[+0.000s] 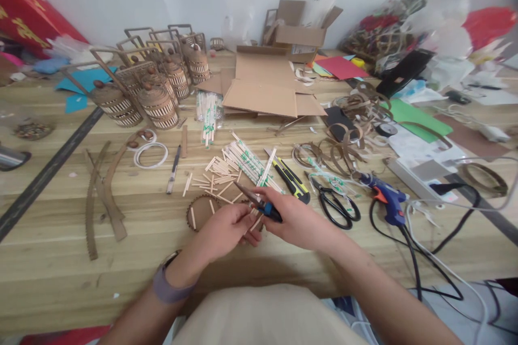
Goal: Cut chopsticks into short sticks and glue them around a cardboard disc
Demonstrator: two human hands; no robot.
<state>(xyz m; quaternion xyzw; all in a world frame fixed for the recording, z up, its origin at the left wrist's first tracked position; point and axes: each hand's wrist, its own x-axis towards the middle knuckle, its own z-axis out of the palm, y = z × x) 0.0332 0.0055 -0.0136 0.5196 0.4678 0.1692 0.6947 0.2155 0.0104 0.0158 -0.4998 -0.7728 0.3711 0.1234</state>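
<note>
My right hand is closed around blue-handled pliers whose jaws point up and left. Close beside it, my left hand pinches a thin wooden stick near the pliers. Both hands hover over the near middle of the wooden table. Just behind my left hand lies a round toothed cardboard disc with short sticks on it. A scatter of cut wooden sticks and wrapped chopsticks lies beyond.
A yellow utility knife, black scissors and a blue glue gun with cables lie to the right. Several small cardboard lanterns stand at back left, a flattened box behind. Curved cardboard strips lie left.
</note>
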